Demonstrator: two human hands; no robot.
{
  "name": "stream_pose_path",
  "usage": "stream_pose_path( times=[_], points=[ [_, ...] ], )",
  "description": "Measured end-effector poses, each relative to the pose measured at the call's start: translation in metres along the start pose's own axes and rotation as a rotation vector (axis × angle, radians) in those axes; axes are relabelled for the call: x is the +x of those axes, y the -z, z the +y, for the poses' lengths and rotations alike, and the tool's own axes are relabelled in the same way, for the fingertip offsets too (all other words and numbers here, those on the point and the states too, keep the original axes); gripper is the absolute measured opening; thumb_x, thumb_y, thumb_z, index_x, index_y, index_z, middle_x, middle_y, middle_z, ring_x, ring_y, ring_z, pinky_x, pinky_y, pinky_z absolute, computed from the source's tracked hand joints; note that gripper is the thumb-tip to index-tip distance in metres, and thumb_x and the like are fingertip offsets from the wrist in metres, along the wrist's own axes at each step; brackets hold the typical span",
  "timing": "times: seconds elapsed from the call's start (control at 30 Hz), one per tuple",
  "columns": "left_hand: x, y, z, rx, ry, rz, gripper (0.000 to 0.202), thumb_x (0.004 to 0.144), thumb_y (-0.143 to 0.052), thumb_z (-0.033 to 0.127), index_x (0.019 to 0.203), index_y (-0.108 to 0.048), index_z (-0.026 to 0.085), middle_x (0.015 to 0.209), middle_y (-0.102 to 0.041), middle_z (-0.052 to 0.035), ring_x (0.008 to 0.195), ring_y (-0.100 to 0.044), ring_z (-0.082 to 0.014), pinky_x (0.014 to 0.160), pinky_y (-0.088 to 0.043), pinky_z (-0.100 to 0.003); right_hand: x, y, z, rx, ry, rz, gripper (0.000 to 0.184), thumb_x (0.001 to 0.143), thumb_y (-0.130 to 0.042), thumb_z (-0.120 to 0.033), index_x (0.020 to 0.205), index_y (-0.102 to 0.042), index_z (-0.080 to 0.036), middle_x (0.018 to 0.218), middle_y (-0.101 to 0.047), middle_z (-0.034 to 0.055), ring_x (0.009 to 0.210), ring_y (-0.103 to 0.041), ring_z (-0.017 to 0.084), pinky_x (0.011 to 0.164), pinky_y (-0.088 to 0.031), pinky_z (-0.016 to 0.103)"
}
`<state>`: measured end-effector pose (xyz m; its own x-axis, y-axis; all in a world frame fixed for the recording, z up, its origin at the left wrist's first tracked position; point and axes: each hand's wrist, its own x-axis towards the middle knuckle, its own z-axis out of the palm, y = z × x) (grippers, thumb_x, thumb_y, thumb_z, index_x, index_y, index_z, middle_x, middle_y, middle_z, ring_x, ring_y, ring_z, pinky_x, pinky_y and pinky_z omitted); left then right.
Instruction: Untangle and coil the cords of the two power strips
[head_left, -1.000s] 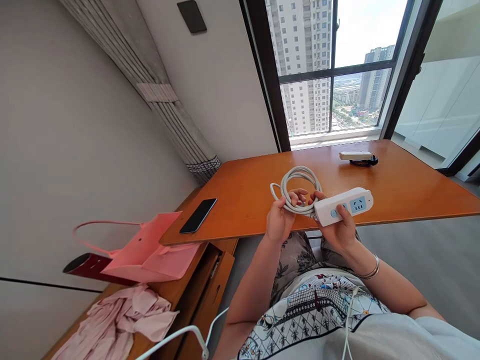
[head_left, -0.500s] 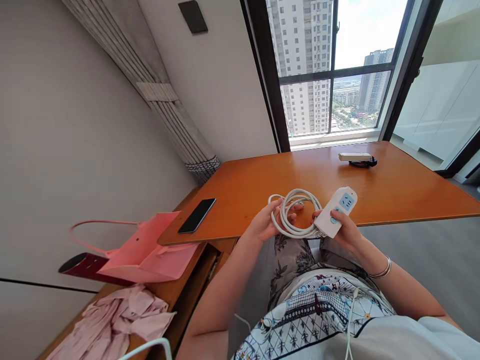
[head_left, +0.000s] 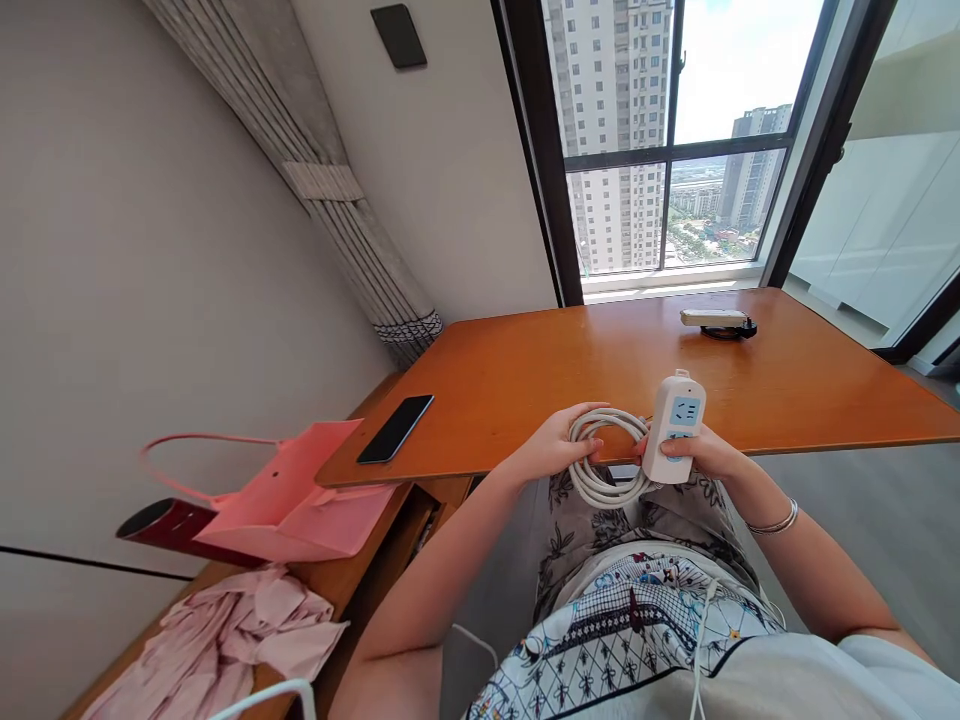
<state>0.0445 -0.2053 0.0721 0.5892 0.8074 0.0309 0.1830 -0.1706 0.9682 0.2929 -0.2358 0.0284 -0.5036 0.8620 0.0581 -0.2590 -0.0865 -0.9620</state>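
Observation:
A white power strip with blue socket panels stands nearly upright in my right hand, whose thumb presses on its lower sockets. Its white cord is wound into a round coil of several loops beside it. My left hand is closed round the coil's left side, thumb in front and fingers behind. Both things are held over the near edge of the wooden table, above my lap.
A black phone lies on the table's left part. Near the window rests a second power strip with a black cord. To the left are a pink bag, a dark red cylinder and crumpled pink cloth.
The power strip has turned more upright and shifted slightly left. The coil has moved down and to the right, its loops now closer together, with my left hand tighter round it.

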Motion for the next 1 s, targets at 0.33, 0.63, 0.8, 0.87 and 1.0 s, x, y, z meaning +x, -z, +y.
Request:
stream_pose_path(
  times=[0.33, 0.63, 0.8, 0.87, 1.0],
  points=[
    [0.0, -0.014, 0.02, -0.137, -0.016, 0.047, 0.046, 0.078, -0.072, 0.057, 0.085, -0.069, 0.012, 0.078, -0.068, -0.0059, 0.049, -0.043, -0.0069, 0.046, -0.038, -0.024, -0.003, -0.001, 0.004, -0.046, 0.129, 0.115, 0.037, 0.064, -0.087, -0.043, 0.088, -0.077, -0.017, 0.091, -0.077, 0.0073, 0.079, -0.07, 0.02, 0.069, -0.058, 0.03],
    [0.016, -0.011, 0.004, -0.131, -0.045, 0.153, 0.052, 0.074, -0.078, 0.044, 0.115, -0.06, 0.016, 0.073, -0.064, 0.0009, 0.046, -0.048, -0.0083, 0.049, -0.039, -0.022, 0.002, -0.005, 0.005, 0.192, 0.136, 0.112, 0.043, 0.059, -0.085, -0.049, 0.084, -0.08, -0.014, 0.095, -0.077, 0.0119, 0.079, -0.073, 0.023, 0.074, -0.059, 0.032],
    [0.012, -0.01, 0.013, 0.223, -0.187, 0.238, 0.048, 0.076, -0.071, 0.018, 0.123, -0.067, 0.023, 0.112, -0.072, -0.0066, 0.087, -0.069, -0.019, 0.083, -0.05, -0.027, 0.003, -0.002, 0.016, 0.183, 0.105, 0.199, 0.04, 0.06, -0.084, -0.047, 0.083, -0.08, -0.014, 0.092, -0.078, 0.0111, 0.072, -0.071, 0.02, 0.067, -0.058, 0.028],
    [0.009, -0.011, 0.017, 0.258, -0.198, 0.207, 0.042, 0.074, -0.068, 0.013, 0.114, -0.073, 0.023, 0.112, -0.073, -0.0072, 0.099, -0.067, -0.0226, 0.089, -0.048, -0.027, 0.003, 0.0, 0.019, 0.183, 0.08, 0.19, 0.039, 0.06, -0.084, -0.046, 0.083, -0.08, -0.014, 0.092, -0.078, 0.0114, 0.071, -0.071, 0.019, 0.066, -0.057, 0.027],
    [0.008, -0.009, 0.018, 0.123, -0.115, 0.071, 0.041, 0.07, -0.07, 0.014, 0.11, -0.075, 0.023, 0.098, -0.075, -0.0048, 0.081, -0.066, -0.0203, 0.075, -0.051, -0.027, 0.001, 0.007, 0.018, 0.177, 0.028, 0.13, 0.038, 0.062, -0.083, -0.044, 0.083, -0.079, -0.013, 0.092, -0.078, 0.012, 0.07, -0.071, 0.02, 0.065, -0.057, 0.029]
  ],
)
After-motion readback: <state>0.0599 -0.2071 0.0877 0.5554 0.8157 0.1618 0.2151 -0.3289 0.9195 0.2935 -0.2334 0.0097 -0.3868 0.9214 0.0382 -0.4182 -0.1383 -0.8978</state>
